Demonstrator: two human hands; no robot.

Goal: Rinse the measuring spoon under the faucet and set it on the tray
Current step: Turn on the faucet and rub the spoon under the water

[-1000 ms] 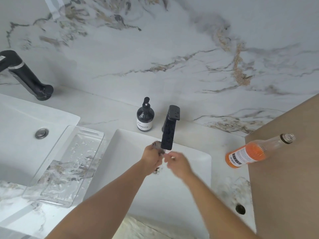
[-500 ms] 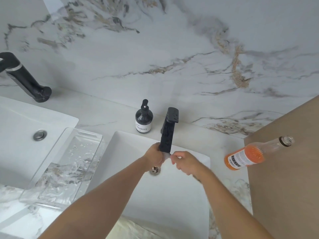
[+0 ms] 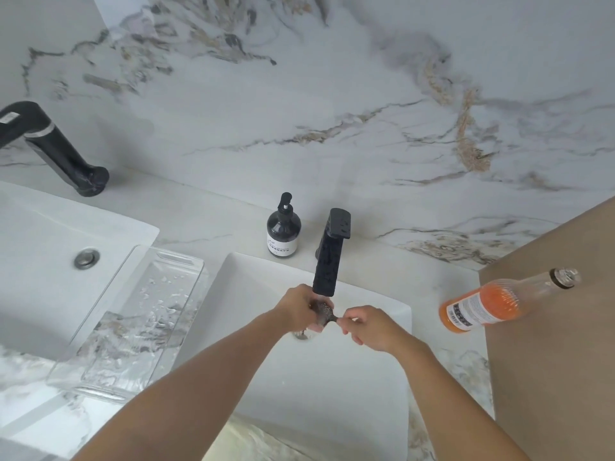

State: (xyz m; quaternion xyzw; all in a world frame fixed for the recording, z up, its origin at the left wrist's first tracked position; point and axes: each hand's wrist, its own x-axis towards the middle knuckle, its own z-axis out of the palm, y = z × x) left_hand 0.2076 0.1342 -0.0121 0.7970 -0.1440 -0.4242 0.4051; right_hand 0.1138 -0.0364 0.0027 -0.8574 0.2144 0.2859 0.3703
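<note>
Change: since a second ago I've brought both hands in tight under the faucet (image 3: 327,261) spout, and the blur has settled.
Spoon: the measuring spoon (image 3: 322,313) sits just below the spout, bowl against my left fingers.
Left hand (image 3: 297,309): fingers curled around the bowl.
Right hand (image 3: 367,327): fingertips pinching the handle end.
Meaning: I judge the rinse is under way.
Tray (image 3: 131,319): well left of my left fingers, not yet holding the spoon.
</note>
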